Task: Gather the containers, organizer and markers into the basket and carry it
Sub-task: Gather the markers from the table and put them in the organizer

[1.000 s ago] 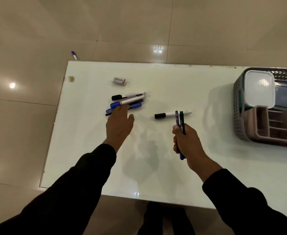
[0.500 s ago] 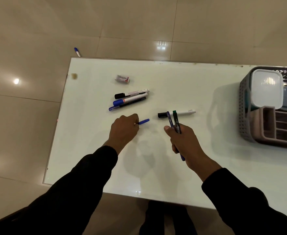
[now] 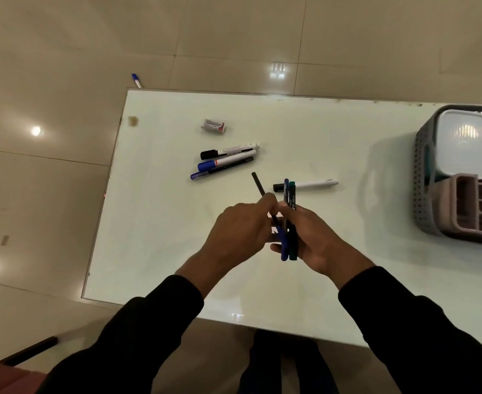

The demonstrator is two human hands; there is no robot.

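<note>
My right hand grips a blue marker and a green marker upright over the white table. My left hand pinches a thin dark pen and holds it against that bundle. Three markers lie together farther back, and one white marker with a black cap lies just beyond my hands. The grey perforated basket stands at the right edge, with a lidded clear container and a pink organizer inside it.
A small white eraser box lies at the back of the table. One blue-capped marker lies on the tiled floor beyond the table's far left corner. A dark chair edge shows at the bottom left.
My left hand picked a pen from the group of markers and brought it right to meet my right hand's bundle. My right hand stayed roughly in place.
</note>
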